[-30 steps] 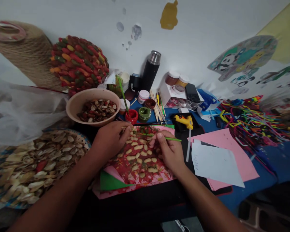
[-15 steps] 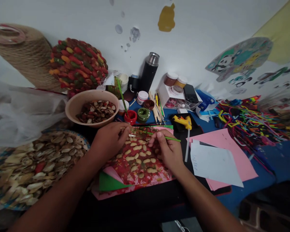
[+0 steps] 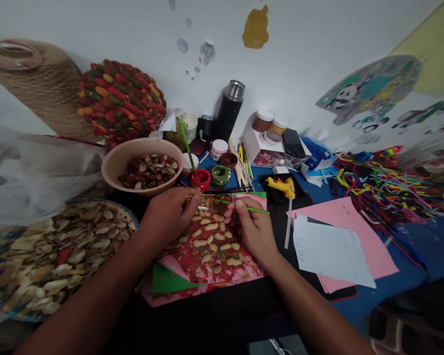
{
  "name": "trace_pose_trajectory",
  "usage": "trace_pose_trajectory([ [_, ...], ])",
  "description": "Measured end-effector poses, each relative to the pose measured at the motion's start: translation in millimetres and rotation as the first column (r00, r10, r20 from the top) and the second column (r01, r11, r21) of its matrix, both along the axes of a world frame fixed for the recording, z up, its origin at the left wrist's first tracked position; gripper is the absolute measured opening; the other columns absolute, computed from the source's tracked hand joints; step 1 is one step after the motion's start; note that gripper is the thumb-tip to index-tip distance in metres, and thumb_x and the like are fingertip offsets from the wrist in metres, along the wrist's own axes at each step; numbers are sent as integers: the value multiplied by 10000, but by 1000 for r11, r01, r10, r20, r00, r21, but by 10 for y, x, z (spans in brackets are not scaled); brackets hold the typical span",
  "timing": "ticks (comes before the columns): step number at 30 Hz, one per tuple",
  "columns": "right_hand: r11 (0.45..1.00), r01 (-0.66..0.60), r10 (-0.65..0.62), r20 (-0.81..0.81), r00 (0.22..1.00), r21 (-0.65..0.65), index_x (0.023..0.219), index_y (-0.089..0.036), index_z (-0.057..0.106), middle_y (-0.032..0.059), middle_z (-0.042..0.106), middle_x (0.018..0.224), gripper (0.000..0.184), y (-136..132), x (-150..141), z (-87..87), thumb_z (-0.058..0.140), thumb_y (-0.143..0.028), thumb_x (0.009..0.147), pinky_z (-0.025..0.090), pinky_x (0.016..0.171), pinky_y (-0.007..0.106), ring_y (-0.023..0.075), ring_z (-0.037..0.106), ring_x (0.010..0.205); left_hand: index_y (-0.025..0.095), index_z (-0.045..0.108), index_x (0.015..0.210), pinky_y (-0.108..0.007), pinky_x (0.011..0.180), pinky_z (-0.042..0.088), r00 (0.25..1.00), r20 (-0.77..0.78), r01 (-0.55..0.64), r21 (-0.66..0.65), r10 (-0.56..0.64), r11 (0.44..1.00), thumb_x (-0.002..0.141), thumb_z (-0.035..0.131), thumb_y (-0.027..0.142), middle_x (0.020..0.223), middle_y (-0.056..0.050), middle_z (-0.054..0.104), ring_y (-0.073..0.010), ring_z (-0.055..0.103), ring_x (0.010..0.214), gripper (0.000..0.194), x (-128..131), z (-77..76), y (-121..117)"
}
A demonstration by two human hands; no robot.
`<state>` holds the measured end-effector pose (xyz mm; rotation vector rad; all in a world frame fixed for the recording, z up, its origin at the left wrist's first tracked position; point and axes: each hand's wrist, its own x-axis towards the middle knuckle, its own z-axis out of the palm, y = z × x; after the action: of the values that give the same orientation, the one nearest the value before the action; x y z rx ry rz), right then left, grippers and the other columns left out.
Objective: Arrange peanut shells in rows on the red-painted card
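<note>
In my right hand (image 3: 254,228) is a thin green paintbrush (image 3: 259,210), pinched between thumb and fingers, its tip pointing left above the paint-smeared red-and-pink paper (image 3: 240,271). My left hand (image 3: 172,213) is closed at the paper's upper left, thumb against fingers; what it pinches is too small to make out. A small whitish piece (image 3: 203,208) shows beside its fingertips. Several peanut shells (image 3: 211,227) lie in rows on the paper between my hands. Just beyond stand open jars of red paint (image 3: 201,180) and green paint (image 3: 220,175), a second green brush (image 3: 187,145) leaning in the red one.
On the left are a bowl of shells (image 3: 113,170), a woven basket of shells (image 3: 77,246) and a twine spool (image 3: 55,88). A black flask (image 3: 227,113) stands behind the jars. To the right lie a yellow glue gun (image 3: 283,186), papers (image 3: 333,251) and pipe cleaners (image 3: 381,182).
My right hand and the green brush have shifted slightly left, and its fingers have drawn in a little. My left hand stays in place. The whole view has moved very slightly.
</note>
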<state>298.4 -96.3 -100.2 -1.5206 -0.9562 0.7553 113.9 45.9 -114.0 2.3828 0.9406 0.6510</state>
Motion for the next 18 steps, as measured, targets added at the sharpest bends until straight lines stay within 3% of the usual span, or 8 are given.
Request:
trace_pose_trajectory([
  [10,1000,-20,20,33,999,-4,883,-236,712,17,741,741,414,-151,56,39,608,-589,1073,558,600,293,180,689,642,217,818,1112,-400,1024,593,999,5,46,-17,-46,999,1052,466,404,1155,-99,845,-276,785,1089,403,34,-43,-12],
  [14,1000,-19,18,36,999,22,894,-243,719,16,757,756,403,-159,18,40,610,-589,1071,585,635,308,183,711,653,220,812,1075,-379,983,598,999,44,-10,-11,10,1000,1037,466,430,1105,-93,849,-268,787,1034,407,13,44,-20],
  [18,999,16,-16,0,1000,28,894,-238,718,18,760,751,409,-164,24,33,630,-603,1057,569,597,295,183,719,642,225,800,986,-366,861,595,998,-26,-57,30,58,998,1014,444,463,973,-87,846,-270,781,900,429,-24,141,-17],
])
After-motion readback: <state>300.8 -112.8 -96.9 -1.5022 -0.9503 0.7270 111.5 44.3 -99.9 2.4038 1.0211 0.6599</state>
